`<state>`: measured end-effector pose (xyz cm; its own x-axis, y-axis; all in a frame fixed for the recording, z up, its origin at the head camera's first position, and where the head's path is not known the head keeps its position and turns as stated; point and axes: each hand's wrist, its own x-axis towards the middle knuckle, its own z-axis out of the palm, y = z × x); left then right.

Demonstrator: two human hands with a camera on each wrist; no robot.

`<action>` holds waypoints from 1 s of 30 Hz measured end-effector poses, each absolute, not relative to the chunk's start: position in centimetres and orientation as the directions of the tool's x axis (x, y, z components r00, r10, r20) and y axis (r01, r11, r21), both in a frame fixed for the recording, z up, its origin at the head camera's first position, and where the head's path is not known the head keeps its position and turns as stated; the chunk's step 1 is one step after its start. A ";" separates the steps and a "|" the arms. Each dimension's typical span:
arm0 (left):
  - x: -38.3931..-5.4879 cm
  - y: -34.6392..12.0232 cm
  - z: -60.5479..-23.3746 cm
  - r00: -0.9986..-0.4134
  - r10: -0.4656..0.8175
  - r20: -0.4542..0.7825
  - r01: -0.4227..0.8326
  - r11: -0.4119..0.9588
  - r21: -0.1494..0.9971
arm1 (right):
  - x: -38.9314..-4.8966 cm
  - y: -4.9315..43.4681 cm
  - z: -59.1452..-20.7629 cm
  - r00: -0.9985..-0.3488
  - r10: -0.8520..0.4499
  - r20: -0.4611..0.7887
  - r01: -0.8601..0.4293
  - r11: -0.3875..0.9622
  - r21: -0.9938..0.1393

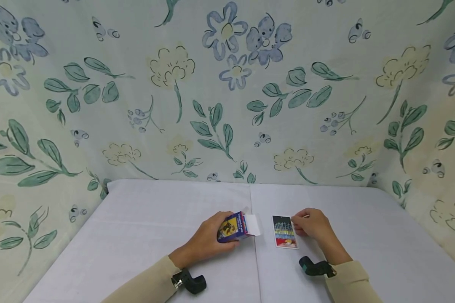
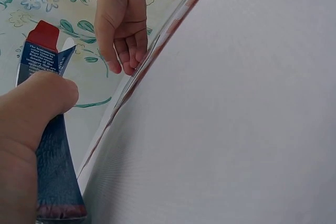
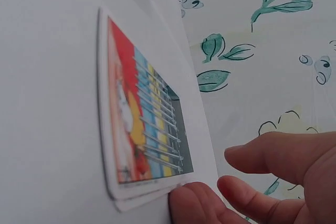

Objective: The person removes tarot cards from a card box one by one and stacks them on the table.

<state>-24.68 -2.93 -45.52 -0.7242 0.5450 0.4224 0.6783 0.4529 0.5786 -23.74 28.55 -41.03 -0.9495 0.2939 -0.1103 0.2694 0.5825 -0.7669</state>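
My left hand (image 1: 206, 240) grips a small blue and yellow card box (image 1: 228, 227) around its sides. The box tilts to the right, its white end flap (image 1: 252, 225) folded out. In the left wrist view the thumb (image 2: 50, 95) presses across a dark blue side with white print. Right of the box, a small stack of picture cards (image 1: 284, 232) lies on the table, the top one colourful and slightly offset from the one below. My right hand (image 1: 314, 225) is at the stack's right edge. Its lower fingers (image 3: 191, 203) touch that edge, while thumb and another finger stand apart, holding nothing.
A white cloth (image 1: 155, 219) covers the table, with a crease (image 1: 255, 261) running front to back between box and cards. Floral fabric (image 1: 227, 126) hangs behind and at both sides. Black wrist cameras (image 1: 191, 283) are strapped over both sleeves.
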 end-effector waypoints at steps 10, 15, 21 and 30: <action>-24.6 -3.0 -45.4 -0.724 0.546 0.422 0.677 0.446 0.585 | -23.7 28.5 -41.0 -0.950 0.290 -0.112 0.266 0.573 -0.775; -24.6 -3.0 -45.4 -0.723 0.548 0.421 0.678 0.446 0.584 | -23.8 28.5 -40.8 -0.957 0.273 -0.094 0.243 0.588 -0.772; -24.6 -3.0 -45.4 -0.721 0.550 0.422 0.681 0.448 0.579 | -23.7 27.7 -40.1 -0.966 0.245 -0.088 0.217 0.570 -0.793; -24.7 -3.0 -45.5 -0.715 0.553 0.428 0.688 0.445 0.574 | -23.1 26.1 -39.1 -0.980 0.195 -0.049 0.153 0.563 -0.812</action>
